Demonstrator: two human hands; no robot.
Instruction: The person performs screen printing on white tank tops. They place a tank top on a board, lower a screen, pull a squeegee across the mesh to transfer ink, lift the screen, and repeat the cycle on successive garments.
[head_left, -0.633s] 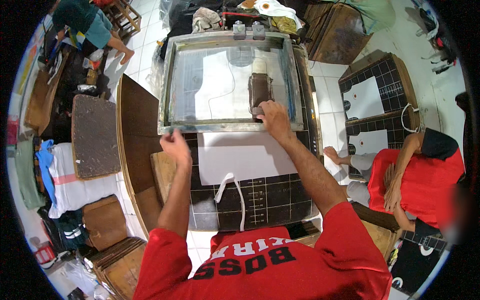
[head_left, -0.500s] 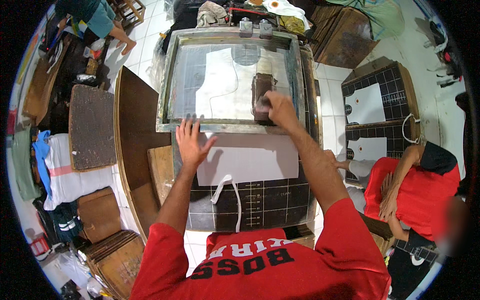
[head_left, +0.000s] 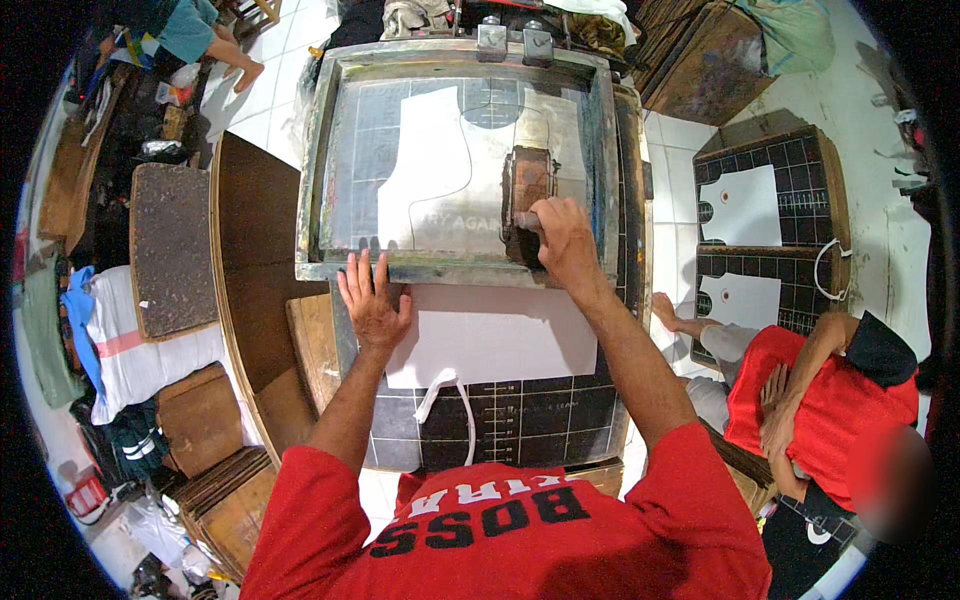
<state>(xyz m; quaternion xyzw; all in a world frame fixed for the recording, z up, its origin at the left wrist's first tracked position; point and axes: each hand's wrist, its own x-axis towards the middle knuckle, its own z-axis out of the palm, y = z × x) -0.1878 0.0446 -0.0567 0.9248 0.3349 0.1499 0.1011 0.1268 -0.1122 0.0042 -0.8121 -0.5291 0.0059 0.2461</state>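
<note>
A framed printing screen [head_left: 304,180] lies over a dark gridded board [head_left: 530,420], with a white cut shape [head_left: 420,150] showing through its mesh. On the screen's right half is a patch of dark brown ink [head_left: 532,170]. My right hand [head_left: 568,240] is closed round a small grey squeegee [head_left: 527,222] in that ink. My left hand [head_left: 375,300] has its fingers spread, their tips at the frame's lower edge. Below the frame lie a white sheet [head_left: 490,340] and a white strap [head_left: 440,390].
A person in red [head_left: 770,380] sits at right beside two gridded boards [head_left: 815,190] with white cutouts. Wooden panels [head_left: 255,230] stand left, near folded cloth [head_left: 150,350]. At upper left, another person's bare leg [head_left: 230,60] shows. Two metal clamps [head_left: 492,42] top the frame.
My left hand has risen from left of the board to the frame's lower edge, fingers spreading. My right hand has shifted slightly on the squeegee. The camera's view has shifted slightly.
</note>
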